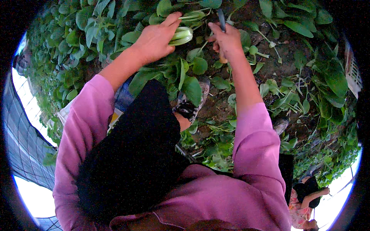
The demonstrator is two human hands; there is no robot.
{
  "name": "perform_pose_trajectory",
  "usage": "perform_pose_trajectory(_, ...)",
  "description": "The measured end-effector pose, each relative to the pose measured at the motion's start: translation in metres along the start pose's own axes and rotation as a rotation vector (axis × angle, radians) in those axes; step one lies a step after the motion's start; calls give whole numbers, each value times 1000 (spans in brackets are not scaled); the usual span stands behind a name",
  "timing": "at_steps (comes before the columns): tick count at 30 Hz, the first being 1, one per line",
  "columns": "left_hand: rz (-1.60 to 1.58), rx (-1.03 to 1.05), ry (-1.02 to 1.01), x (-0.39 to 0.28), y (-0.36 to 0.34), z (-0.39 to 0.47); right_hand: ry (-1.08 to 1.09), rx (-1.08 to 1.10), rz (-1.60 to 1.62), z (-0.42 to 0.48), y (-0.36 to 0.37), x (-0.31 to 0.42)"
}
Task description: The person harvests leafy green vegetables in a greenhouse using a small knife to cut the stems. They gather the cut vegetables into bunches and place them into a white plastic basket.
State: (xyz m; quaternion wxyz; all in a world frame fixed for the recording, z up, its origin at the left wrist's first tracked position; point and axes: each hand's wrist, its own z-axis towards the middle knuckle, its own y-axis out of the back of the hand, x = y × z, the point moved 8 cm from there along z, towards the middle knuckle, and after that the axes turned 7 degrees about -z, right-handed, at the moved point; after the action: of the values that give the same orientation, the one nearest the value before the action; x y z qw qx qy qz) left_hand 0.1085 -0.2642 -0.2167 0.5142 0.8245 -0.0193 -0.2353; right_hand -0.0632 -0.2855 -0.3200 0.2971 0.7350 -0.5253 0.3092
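Note:
My left hand [157, 39] lies over the leafy side of a green vegetable head [182, 36], whose pale cut base points right; whether the fingers grip it cannot be told. Just above, a second bunch with pale green stalks [193, 16] lies by my fingertips. To the right, my right hand [227, 39] is closed around a knife [221, 19], with its dark blade pointing up and most of the handle hidden in the palm. Below my left hand grows a leafy green plant [192, 88], in front of my shoe [203, 89].
Dense leafy plants [69, 37] fill the left side. Loose leaves [289, 98] lie on the brown soil [219, 104] at right. A white plastic crate [352, 69] stands at the right edge, and a light container [65, 112] at left. Another person [303, 202] is at lower right.

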Motion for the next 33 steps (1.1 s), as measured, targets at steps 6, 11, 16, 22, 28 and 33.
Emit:
perform_pose_trajectory(6, 19, 40, -60, -15, 2, -8, -145, 74, 349, 31, -32, 1)
perform_pose_trajectory(11, 29, 97, -77, -31, 9, -14, -152, 65, 556, 19, -26, 5)
perform_pose_trajectory(16, -91, -144, -201, -60, 55, -33, 35, -215, 659, -45, 40, 25)
perform_pose_trajectory(22, -851, -525, 238, -18, 133, -72, 339, -418, 447, -114, 136, 61)
perform_pose_trajectory(28, -1787, -297, 66, -50, 131, -72, 389, -248, 197, -160, 162, 73)
perform_pose_trajectory(33, -1830, 177, 288, -104, 52, -54, 327, 203, 301, -178, 92, 56)
